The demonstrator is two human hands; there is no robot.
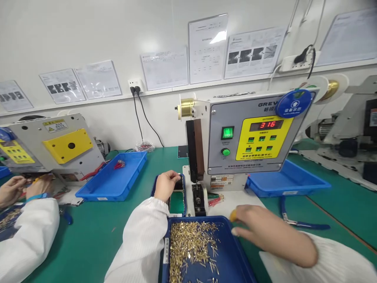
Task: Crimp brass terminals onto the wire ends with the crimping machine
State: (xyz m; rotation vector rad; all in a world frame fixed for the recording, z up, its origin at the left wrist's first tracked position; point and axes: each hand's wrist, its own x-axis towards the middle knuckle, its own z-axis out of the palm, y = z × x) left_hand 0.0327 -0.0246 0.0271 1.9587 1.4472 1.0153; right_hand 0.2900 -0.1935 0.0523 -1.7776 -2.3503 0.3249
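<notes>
My left hand [165, 185] is closed in a pinch above a small dark-blue tray [185, 204] with a green bottom, left of the machine. Whatever is between its fingertips is too small to make out. My right hand [259, 230], slightly blurred, hangs by the right rim of the blue parts tray, thumb and forefinger apart; a yellow finger cot [233, 215] covers a fingertip. Many loose gold-coloured metal pins [191, 239] lie in the blue parts tray [232, 251]. The grey machine [226, 137] reads 316 in red; several red-ended pieces [216, 200] lie on its white base.
A blue bin [288, 181] sits right of the machine, with blue-handled pliers [297, 223] before it. To the left, another blue bin [118, 181] holds a few red pieces. A co-worker's hands [38, 186] are at a second machine [59, 145] on the far left.
</notes>
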